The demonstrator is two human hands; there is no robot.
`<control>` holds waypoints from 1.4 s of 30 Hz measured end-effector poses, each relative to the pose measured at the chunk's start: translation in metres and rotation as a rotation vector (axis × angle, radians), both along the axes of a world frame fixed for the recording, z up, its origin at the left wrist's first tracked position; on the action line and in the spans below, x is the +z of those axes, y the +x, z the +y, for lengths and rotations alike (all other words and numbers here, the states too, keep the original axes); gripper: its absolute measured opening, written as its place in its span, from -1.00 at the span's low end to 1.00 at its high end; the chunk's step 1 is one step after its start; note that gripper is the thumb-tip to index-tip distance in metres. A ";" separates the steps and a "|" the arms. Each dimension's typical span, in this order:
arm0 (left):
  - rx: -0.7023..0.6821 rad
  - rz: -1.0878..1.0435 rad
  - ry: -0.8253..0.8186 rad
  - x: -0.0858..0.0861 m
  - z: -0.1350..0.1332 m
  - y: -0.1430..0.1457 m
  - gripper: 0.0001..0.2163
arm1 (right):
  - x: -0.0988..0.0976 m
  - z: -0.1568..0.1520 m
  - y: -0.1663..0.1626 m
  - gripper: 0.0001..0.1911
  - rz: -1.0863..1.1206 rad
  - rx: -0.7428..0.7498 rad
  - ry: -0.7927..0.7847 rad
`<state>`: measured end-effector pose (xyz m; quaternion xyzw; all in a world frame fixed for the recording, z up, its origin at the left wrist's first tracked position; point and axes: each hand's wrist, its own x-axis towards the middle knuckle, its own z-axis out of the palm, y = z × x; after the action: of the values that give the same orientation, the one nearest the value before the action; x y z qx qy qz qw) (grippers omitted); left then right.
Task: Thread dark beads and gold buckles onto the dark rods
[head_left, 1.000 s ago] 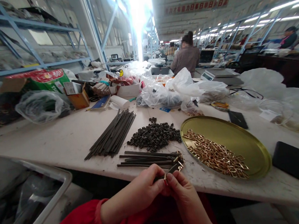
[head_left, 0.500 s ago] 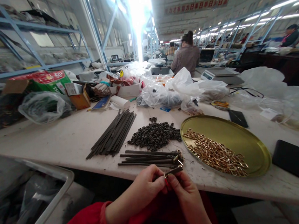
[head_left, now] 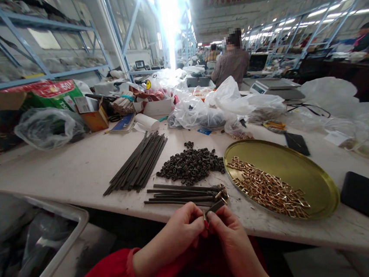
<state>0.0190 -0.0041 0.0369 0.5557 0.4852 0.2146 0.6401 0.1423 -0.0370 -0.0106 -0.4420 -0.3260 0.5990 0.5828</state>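
My left hand (head_left: 185, 227) is closed, its thumb and fingertips pinching a small gold buckle (head_left: 204, 217). Pressed close against it, my right hand (head_left: 230, 232) grips a dark strap (head_left: 216, 206) whose end meets the buckle; the fingers hide much of the join. Just beyond my hands lies a group of dark straps with gold buckles (head_left: 180, 194) on their right ends. Behind these is a heap of small dark loops (head_left: 192, 166). A bundle of plain dark straps (head_left: 137, 162) lies to the left. Many gold buckles (head_left: 270, 189) fill part of a round gold tray (head_left: 304, 166).
A black flat object (head_left: 365, 197) sits right of the tray, near a dark phone-like slab (head_left: 297, 143). Clear plastic bags (head_left: 198, 111) and a scale (head_left: 274, 87) line the back. A white bin (head_left: 81, 216) stands below left. A person (head_left: 231, 64) is farther off.
The view has shifted slightly. My hands stay together at the buckle; my right fingers now cover the strap a little differently, and the red spot at the buckle shows less.
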 end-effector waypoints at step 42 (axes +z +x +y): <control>-0.057 0.215 0.293 0.004 -0.010 -0.002 -0.89 | 0.018 0.002 0.034 -0.94 -0.601 0.186 0.233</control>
<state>0.0167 -0.0140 0.0406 0.6764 0.4981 0.2042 0.5026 0.1764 -0.0349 0.0073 -0.4977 -0.5885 0.4513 0.4499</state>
